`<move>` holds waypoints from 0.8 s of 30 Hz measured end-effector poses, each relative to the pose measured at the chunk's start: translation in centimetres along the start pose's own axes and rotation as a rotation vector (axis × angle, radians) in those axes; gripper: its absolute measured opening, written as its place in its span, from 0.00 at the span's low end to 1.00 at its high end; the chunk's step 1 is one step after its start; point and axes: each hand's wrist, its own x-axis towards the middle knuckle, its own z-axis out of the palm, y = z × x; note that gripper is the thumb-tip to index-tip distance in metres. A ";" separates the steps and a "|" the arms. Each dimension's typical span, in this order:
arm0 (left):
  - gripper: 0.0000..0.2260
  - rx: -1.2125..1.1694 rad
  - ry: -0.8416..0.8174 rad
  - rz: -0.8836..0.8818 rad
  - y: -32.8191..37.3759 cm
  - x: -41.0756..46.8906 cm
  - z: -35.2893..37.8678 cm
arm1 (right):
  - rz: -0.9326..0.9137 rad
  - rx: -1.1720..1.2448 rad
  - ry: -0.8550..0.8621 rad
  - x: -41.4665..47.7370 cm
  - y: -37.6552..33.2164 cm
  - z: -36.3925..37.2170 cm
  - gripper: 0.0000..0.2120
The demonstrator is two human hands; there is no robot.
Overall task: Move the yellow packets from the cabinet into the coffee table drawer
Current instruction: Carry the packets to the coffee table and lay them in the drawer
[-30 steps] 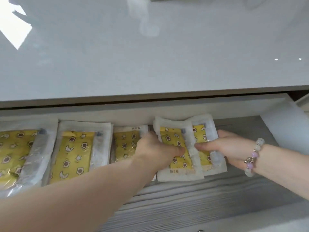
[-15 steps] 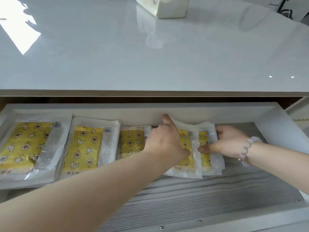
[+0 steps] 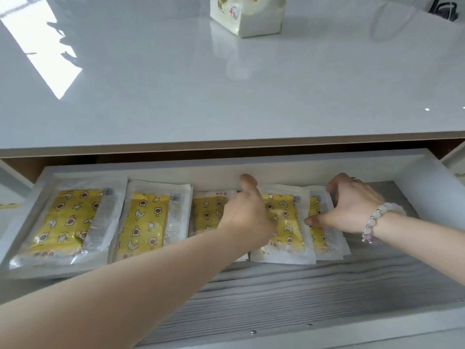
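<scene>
Several yellow packets with moon and star prints lie side by side along the back of the open coffee table drawer. My left hand lies on the left edge of the fourth packet, fingers pressing down and thumb pointing at the drawer's back wall. It partly covers the third packet. My right hand, with a bead bracelet on the wrist, arches over the rightmost packet. Its thumb tip is on the packet and its curled fingers are at the far edge. That packet lies partly under the fourth one.
Two more packets fill the drawer's left end. The drawer's grey wood-grain floor is bare in front and at the right. Above is the glossy white tabletop, with a cream-coloured bag at its far side.
The fourth packet, raised and tilted in my left hand a second ago, now lies flat in the row. My right hand went from flat on the rightmost packet to arched over it.
</scene>
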 end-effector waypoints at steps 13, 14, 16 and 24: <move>0.11 -0.161 0.239 0.144 -3.5 -2.5 -6.5 | -0.240 0.433 -0.477 -1.6 -5.8 0.7 0.15; 0.12 -0.185 0.249 0.106 -3.7 -2.6 -6.5 | -0.225 0.520 -0.491 -1.8 -6.5 1.1 0.14; 0.14 -0.139 0.244 0.057 -4.3 -3.0 -6.4 | -0.238 0.556 -0.449 -2.2 -7.4 2.0 0.13; 0.10 0.759 0.049 0.173 -5.2 -4.7 -6.3 | -0.278 0.324 -0.292 -3.1 -8.9 3.5 0.15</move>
